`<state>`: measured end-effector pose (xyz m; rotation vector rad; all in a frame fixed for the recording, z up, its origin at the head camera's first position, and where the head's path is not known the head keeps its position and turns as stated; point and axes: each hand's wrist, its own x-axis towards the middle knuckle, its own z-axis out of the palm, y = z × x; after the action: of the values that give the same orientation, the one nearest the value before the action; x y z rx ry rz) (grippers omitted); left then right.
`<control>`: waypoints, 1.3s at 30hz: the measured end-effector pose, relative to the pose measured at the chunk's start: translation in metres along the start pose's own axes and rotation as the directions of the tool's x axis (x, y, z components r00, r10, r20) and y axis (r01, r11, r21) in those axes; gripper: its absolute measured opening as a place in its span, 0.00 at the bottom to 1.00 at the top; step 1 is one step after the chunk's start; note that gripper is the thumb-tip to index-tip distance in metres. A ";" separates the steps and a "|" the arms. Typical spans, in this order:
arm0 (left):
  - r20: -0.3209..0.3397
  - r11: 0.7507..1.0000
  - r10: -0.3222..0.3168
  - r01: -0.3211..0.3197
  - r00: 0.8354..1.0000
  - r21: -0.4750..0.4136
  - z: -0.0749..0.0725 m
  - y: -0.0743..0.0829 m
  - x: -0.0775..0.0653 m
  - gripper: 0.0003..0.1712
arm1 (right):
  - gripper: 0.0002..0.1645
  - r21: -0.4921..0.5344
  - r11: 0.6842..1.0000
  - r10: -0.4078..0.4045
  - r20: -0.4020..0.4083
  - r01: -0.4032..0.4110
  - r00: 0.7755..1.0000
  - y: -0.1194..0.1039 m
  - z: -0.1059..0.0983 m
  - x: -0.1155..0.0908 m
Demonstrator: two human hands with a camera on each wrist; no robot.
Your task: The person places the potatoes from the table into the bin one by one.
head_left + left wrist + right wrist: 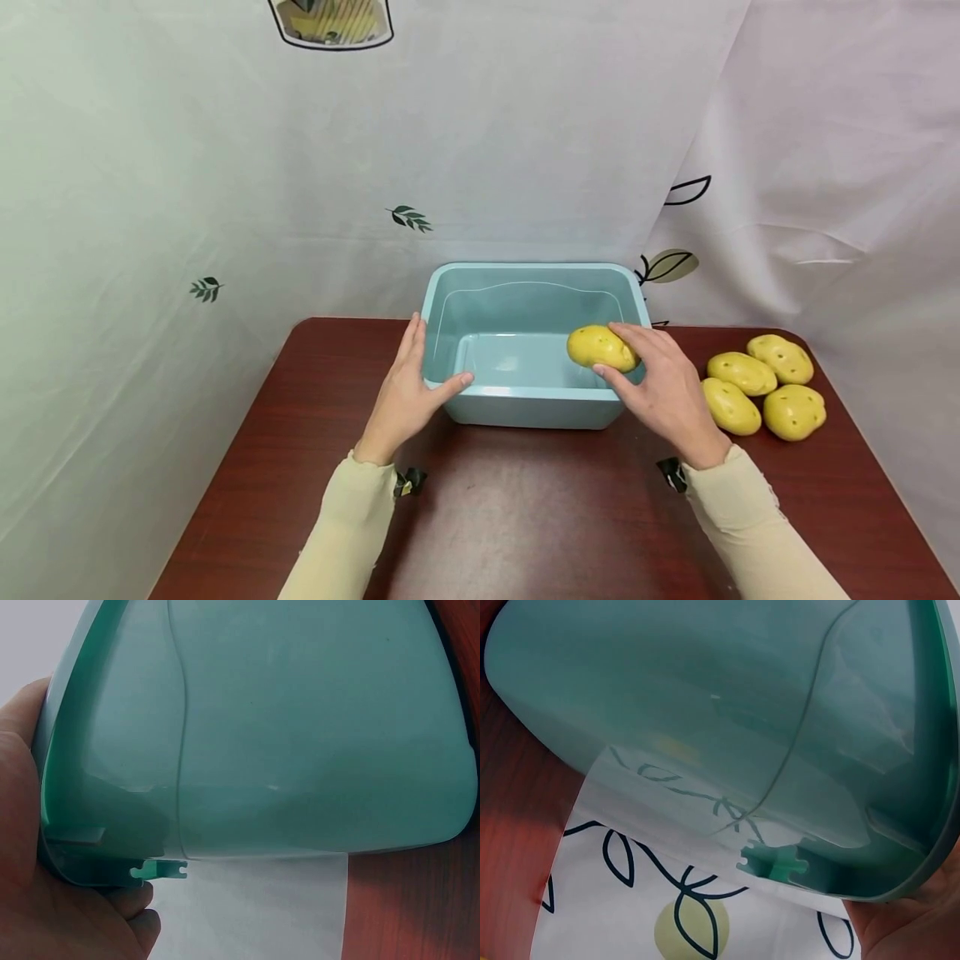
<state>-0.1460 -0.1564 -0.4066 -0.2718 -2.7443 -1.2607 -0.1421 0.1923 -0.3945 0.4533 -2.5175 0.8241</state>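
Observation:
A light blue plastic bin (536,410) stands on the table near the back. Over its right side my right hand (663,387) pinches a yellow potato (602,348) between thumb and fingers. My left hand (405,400) rests at the bin's front left corner, thumb over the rim and fingers straight along the outer left side. In the left wrist view, the left hand (67,907) lies against the bin's rim. The right wrist view shows the bin's outer wall (667,690) and part of the right hand (915,922) beyond the rim; the potato is hidden there.
Several more potatoes (741,373) lie grouped at the back right of the dark red wooden table (517,517). A pale curtain (525,150) with printed leaves hangs right behind the bin and along both sides.

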 end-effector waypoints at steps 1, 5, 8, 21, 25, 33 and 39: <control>0.000 1.000 0.001 -0.001 1.000 0.001 0.000 0.000 0.000 0.66 | 0.36 -0.001 1.000 0.000 0.003 0.000 1.000 0.000 0.000 0.000; 0.003 1.000 -0.003 0.003 1.000 0.000 0.000 -0.001 -0.001 0.66 | 0.34 -0.005 1.000 -0.007 0.011 0.007 1.000 0.000 -0.001 -0.001; 0.006 1.000 -0.002 0.002 1.000 -0.004 0.000 -0.001 0.000 0.66 | 0.31 0.000 1.000 -0.018 0.006 0.018 1.000 -0.001 -0.001 -0.001; 0.000 1.000 -0.002 0.002 1.000 -0.008 0.001 -0.001 0.000 0.65 | 0.27 0.037 0.999 -0.033 -0.057 0.036 0.998 0.001 0.000 -0.001; -0.004 1.000 0.001 -0.001 1.000 -0.004 0.001 -0.001 0.000 0.65 | 0.29 0.033 0.999 -0.036 -0.077 0.039 0.996 0.002 -0.002 -0.002; -0.006 1.000 -0.001 0.000 1.000 -0.009 0.001 -0.001 0.000 0.65 | 0.29 0.030 0.999 -0.027 -0.142 0.031 0.990 0.007 -0.011 -0.005; -0.008 1.000 0.004 -0.004 1.000 -0.006 0.002 -0.001 0.000 0.65 | 0.30 0.027 1.000 -0.009 -0.150 0.013 0.989 0.010 -0.017 -0.010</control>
<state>-0.1461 -0.1557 -0.4084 -0.2715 -2.7324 -1.2667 -0.1328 0.2125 -0.3922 0.3989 -2.3666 0.8574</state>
